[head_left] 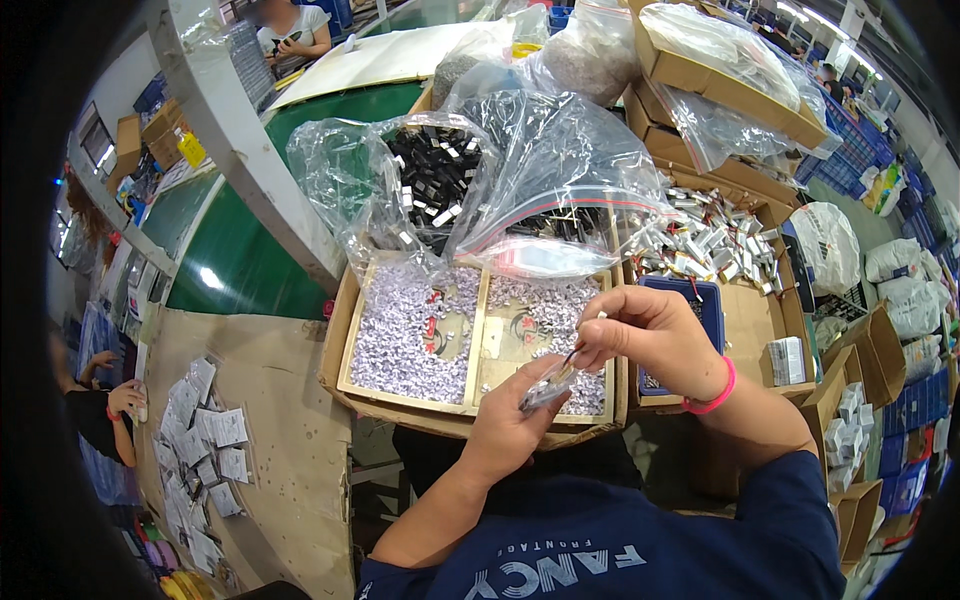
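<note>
Two hands [505, 422] [655, 325], lettered shirt [690, 530], red-printed tray [400, 398]

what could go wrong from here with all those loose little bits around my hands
The small white piece pinched in the right hand might slip and vanish among the white parts below. The left hand holds a silvery item over the same wooden tray, so a loose grip may drop it too. The clear bag with a red strip drapes over the tray's back edge; a snag could scatter parts.
</note>
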